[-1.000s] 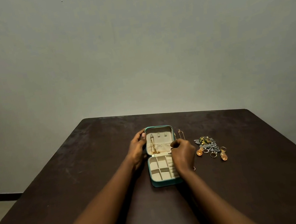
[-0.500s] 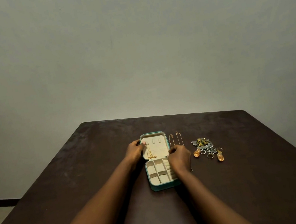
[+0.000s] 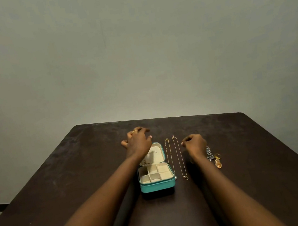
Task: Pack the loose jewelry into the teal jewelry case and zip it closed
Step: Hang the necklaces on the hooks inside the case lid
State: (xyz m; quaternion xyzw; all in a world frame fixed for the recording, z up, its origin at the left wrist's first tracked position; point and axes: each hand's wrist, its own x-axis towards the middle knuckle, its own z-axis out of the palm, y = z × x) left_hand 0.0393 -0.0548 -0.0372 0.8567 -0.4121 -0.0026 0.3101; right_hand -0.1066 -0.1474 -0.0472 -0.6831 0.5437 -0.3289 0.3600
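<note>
The teal jewelry case (image 3: 157, 186) lies open on the dark table, its cream compartments facing up and its lid (image 3: 159, 151) tilted back. My left hand (image 3: 138, 141) hovers over the lid's far left corner with fingers loosely spread, holding nothing; my forearm hides part of the lid. Two gold necklaces (image 3: 169, 156) (image 3: 179, 158) lie straight, side by side, just right of the case. My right hand (image 3: 195, 144) is right of them with fingers curled in and nothing visible in it. A silver ornament (image 3: 210, 153) and orange earrings (image 3: 218, 163) lie by my right wrist.
The dark brown table (image 3: 77, 181) stretches to a plain grey wall. Its far edge is a short way beyond my hands and its right edge shows at the lower right. A strip of floor is visible at the far left.
My left hand has lifted off the lid and moved to its far side. My right hand has left the case and gone right, past the necklaces, which now lie fully in view.
</note>
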